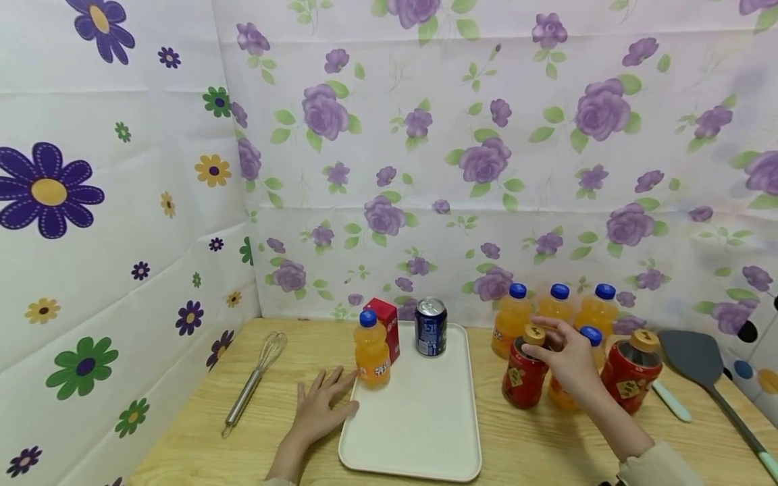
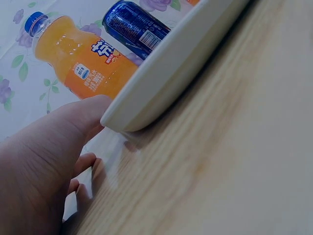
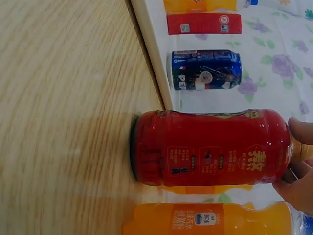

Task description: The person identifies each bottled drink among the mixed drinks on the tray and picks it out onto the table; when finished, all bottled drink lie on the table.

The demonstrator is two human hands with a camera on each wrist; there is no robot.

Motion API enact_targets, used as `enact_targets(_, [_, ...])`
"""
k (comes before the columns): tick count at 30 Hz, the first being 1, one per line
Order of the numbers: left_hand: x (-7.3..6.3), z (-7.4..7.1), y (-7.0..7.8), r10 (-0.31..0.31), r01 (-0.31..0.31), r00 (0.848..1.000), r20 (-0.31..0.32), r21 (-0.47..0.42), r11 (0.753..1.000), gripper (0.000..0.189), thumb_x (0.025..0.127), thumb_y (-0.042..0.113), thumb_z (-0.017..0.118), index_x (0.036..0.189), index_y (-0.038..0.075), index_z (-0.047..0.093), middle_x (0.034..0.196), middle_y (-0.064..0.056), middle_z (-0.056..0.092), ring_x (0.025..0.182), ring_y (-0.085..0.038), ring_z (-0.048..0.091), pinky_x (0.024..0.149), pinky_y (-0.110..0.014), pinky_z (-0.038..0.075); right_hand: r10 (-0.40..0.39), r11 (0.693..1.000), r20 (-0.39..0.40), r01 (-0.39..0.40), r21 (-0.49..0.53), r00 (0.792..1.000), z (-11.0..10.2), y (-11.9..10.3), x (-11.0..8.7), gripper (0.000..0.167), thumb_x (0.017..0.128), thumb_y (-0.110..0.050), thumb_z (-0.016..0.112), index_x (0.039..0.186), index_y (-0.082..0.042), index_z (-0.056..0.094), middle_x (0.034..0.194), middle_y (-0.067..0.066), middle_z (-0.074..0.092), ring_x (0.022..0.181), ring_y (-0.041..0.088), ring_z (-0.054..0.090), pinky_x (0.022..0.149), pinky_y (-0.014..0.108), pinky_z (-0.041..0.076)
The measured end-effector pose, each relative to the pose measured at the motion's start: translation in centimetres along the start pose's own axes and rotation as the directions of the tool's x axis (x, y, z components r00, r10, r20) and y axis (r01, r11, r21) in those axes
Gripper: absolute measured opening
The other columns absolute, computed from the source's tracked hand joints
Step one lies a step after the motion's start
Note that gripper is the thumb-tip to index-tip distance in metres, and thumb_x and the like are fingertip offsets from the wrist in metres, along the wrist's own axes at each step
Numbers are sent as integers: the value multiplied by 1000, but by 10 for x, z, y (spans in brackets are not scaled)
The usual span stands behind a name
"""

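Observation:
With thumb and fingers my right hand (image 1: 570, 358) pinches the gold cap of a dark drink bottle with a red label (image 1: 524, 374); in the right wrist view the red bottle (image 3: 210, 149) looks upright, and I cannot tell if it touches the table. My left hand (image 1: 321, 407) lies with spread fingers at the left edge of a cream tray (image 1: 419, 425), its thumb by the rim. On the tray stand an orange soda bottle (image 1: 372, 354), a red carton (image 1: 392, 331) behind it, and a dark blue Pepsi can (image 1: 431, 331).
Several orange soda bottles (image 1: 512, 317) with blue caps stand right of the tray. A second red-labelled bottle (image 1: 632, 374) is beside them. A grey spatula (image 1: 689, 351) lies at far right, near a pale green handle (image 1: 671, 401). Left of the tray is a whisk (image 1: 255, 378).

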State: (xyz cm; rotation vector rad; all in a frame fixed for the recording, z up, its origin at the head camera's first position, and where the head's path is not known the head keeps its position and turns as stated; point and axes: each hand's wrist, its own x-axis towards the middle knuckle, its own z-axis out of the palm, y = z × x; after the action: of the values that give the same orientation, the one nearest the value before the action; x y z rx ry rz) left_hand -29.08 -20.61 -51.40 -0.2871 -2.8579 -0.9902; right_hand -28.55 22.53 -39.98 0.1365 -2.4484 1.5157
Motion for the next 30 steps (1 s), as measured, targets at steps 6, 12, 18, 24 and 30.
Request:
enact_targets(6, [1, -2, 3, 2, -2, 1000, 7, 8, 1000, 58, 86, 47, 64, 140, 29, 54, 155, -15, 39, 146, -52, 19, 109, -79, -7, -66, 998, -16, 66, -6, 998, -2, 1, 0, 50, 89, -13, 70, 135, -5, 52, 132, 23, 61, 99, -27, 48, 83, 1, 46])
enact_targets(12, [-2, -4, 7, 1, -1, 1000, 0, 5, 1000, 56, 85, 45, 66, 138, 28, 56, 154, -16, 40, 145, -53, 21, 108, -80, -6, -77, 997, 1, 77, -6, 997, 0, 2, 0, 50, 91, -16, 68, 136, -4, 51, 133, 23, 59, 97, -26, 49, 83, 0, 45])
enact_targets(18, [-4, -4, 7, -6, 6, 1000, 4, -1, 1000, 57, 85, 46, 65, 138, 28, 57, 154, -16, 40, 145, -53, 20, 108, -80, -6, -38, 999, 45, 38, -7, 998, -3, -4, 2, 54, 93, -21, 67, 139, -3, 47, 136, 23, 57, 97, -24, 48, 82, 2, 45])
enact_targets(24, [-2, -1, 4, -9, 9, 1000, 8, -8, 1000, 57, 85, 47, 65, 138, 29, 56, 155, -15, 39, 146, -52, 19, 108, -79, -8, -59, 998, 68, 61, -25, 996, -4, -21, 3, 59, 94, -32, 64, 142, -5, 45, 140, 18, 56, 123, 18, 57, 84, 1, 42])
enact_targets(30, [0, 0, 1, -2, 2, 1000, -1, 0, 1000, 56, 85, 47, 65, 138, 29, 56, 154, -15, 41, 145, -52, 20, 107, -80, -6, -185, 981, 63, 188, -51, 981, 5, -43, 4, 54, 95, -30, 63, 140, -6, 47, 139, 15, 57, 131, 33, 51, 101, 30, 52])
